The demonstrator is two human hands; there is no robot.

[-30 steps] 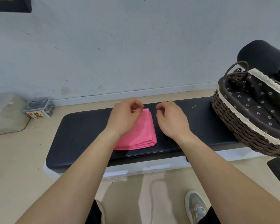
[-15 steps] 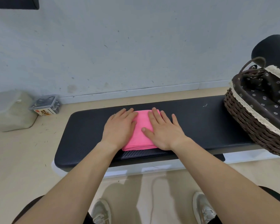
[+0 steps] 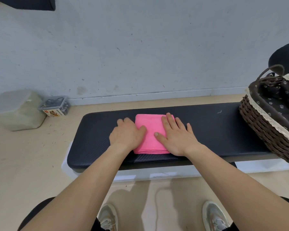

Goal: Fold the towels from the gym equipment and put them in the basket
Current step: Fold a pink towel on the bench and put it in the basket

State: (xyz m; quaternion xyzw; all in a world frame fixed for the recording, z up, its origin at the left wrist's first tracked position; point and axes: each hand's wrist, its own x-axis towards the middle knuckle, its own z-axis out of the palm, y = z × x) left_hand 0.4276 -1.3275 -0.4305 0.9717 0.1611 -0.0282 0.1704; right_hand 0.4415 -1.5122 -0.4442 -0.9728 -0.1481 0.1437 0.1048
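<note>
A pink towel [image 3: 149, 130], folded into a small thick rectangle, lies on the black padded gym bench [image 3: 212, 130]. My left hand [image 3: 126, 135] sits at the towel's left edge, its thumb on the cloth and its fingers bent down onto the bench beside it. My right hand [image 3: 177, 135] lies flat with straight fingers over the towel's right side, thumb on the cloth. The brown wicker basket [image 3: 260, 129], with a dark flowered lining and cream lace trim, stands on the bench's right end.
A grey wall rises behind the bench. On the floor at left stand a translucent plastic tub [image 3: 15, 110] and a small clear box [image 3: 54, 105] with dark items. My two shoes [image 3: 107, 217] are under the bench's near edge. A black padded roll [image 3: 284, 57] is behind the basket.
A second ago both hands were pinching at the towel's far edge. They then dropped flat onto it and slid apart toward its left and right edges. The towel has stayed in place.
</note>
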